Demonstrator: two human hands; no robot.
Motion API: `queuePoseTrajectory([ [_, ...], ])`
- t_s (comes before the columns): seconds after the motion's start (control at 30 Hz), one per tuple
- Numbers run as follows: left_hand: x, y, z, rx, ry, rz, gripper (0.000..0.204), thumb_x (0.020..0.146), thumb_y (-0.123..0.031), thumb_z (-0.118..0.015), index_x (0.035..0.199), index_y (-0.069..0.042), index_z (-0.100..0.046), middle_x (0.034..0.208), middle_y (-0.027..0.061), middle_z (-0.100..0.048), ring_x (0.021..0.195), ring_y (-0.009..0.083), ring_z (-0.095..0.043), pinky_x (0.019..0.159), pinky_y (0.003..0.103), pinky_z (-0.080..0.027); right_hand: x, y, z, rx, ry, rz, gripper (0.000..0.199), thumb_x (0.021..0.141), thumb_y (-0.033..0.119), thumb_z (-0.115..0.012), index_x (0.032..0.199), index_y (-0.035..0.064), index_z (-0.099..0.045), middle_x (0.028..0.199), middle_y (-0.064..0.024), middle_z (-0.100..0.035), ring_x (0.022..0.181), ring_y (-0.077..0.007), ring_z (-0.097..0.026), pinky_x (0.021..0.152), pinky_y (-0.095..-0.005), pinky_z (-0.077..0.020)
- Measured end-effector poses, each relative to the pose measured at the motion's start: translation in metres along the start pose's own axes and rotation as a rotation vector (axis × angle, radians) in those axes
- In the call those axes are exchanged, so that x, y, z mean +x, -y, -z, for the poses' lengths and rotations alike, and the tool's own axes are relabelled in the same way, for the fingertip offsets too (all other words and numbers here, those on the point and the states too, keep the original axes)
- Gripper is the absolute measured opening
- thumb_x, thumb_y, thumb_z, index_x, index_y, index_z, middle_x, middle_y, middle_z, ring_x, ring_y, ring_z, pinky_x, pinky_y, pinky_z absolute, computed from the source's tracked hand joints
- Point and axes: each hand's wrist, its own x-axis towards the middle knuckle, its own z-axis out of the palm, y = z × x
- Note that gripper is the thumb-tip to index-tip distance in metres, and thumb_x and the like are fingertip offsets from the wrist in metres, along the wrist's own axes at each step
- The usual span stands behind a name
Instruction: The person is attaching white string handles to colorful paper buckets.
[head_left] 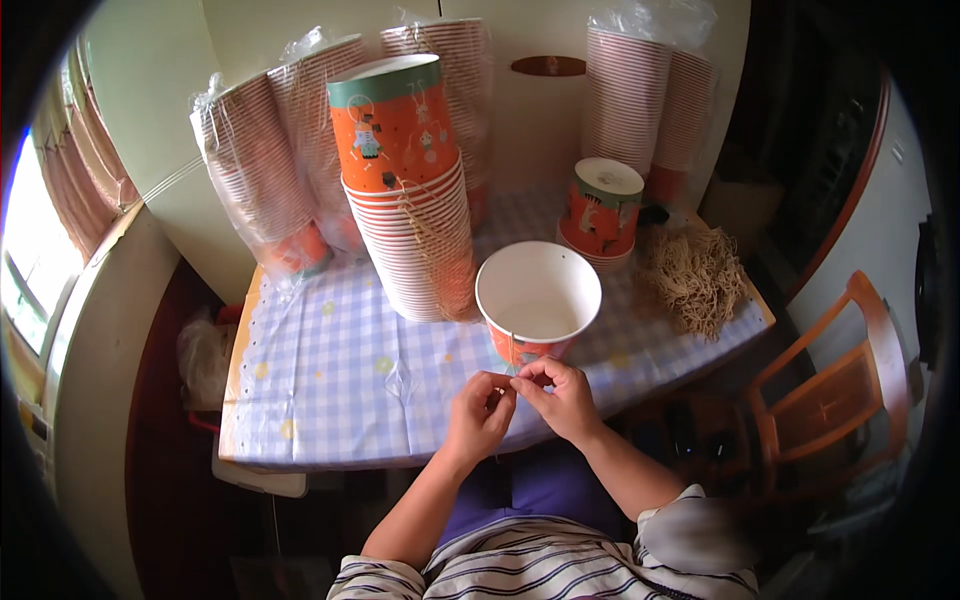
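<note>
An orange paper bucket [540, 290] with a white inside stands upright near the table's front edge, its mouth tipped slightly toward me. A thin tan string [512, 348] runs over its near rim and down its outer wall to my fingers. My left hand [478, 415] pinches the string just below the bucket, fingers curled. Beside it, my right hand [562, 398] pinches at the same spot, with thumb and forefinger together. The fingertips of both hands nearly touch and hide the string's end.
Left of the bucket rises a tall stack of upside-down orange buckets [405, 235], with strings hanging down its side. A shorter stack [602, 215] and a heap of tan strings [697, 282] lie to the right. Plastic-wrapped bucket stacks [255, 170] line the back. A wooden chair [835, 390] stands right.
</note>
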Motion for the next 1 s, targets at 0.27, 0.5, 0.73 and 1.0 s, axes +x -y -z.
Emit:
queuePoseTrajectory([
  [0.27, -0.006, 0.012, 0.000, -0.364, 0.089, 0.157, 0.014, 0.088, -0.006, -0.059, 0.099, 0.003, -0.059, 0.084, 0.0042, -0.062, 0.076, 0.0103, -0.058, 0.067, 0.024, -0.049, -0.003, -0.002, 0.000, -0.243, -0.099, 0.316, 0.009, 0.078, 0.004, -0.067, 0.083, 0.0002, -0.060, 0.076, -0.0080, -0.062, 0.066, -0.0173, -0.062, 0.061, -0.0283, -0.0496],
  [0.5, 0.006, 0.008, 0.009, -0.312, -0.044, -0.030, 0.018, 0.085, -0.002, -0.062, 0.101, -0.001, -0.054, 0.074, -0.0045, -0.051, 0.064, 0.0004, -0.047, 0.053, 0.017, -0.036, 0.005, -0.004, 0.007, -0.098, 0.083, 0.149, 0.009, 0.080, 0.006, -0.065, 0.082, -0.0010, -0.060, 0.076, -0.0087, -0.063, 0.069, -0.0171, -0.062, 0.063, -0.0289, -0.0483],
  [0.73, 0.021, -0.007, 0.014, 0.517, 0.008, -0.403, 0.045, 0.074, -0.002, -0.062, 0.118, -0.012, -0.056, 0.076, 0.0094, -0.054, 0.061, 0.0278, -0.056, 0.052, 0.037, -0.048, 0.003, 0.001, 0.010, -0.165, 0.199, 0.127, 0.009, 0.082, 0.006, -0.064, 0.082, -0.0016, -0.060, 0.076, -0.0105, -0.062, 0.068, -0.0186, -0.061, 0.060, -0.0296, -0.0480],
  [1.0, 0.028, -0.002, 0.009, 0.568, -0.104, -0.494, 0.031, 0.072, -0.003, -0.068, 0.102, -0.010, -0.062, 0.074, 0.0079, -0.053, 0.060, 0.0257, -0.056, 0.051, 0.037, -0.046, 0.012, 0.006, 0.015, -0.119, 0.215, 0.099, 0.007, 0.078, 0.004, -0.066, 0.080, -0.0005, -0.061, 0.075, -0.0072, -0.062, 0.068, -0.0149, -0.061, 0.063, -0.0270, -0.0480],
])
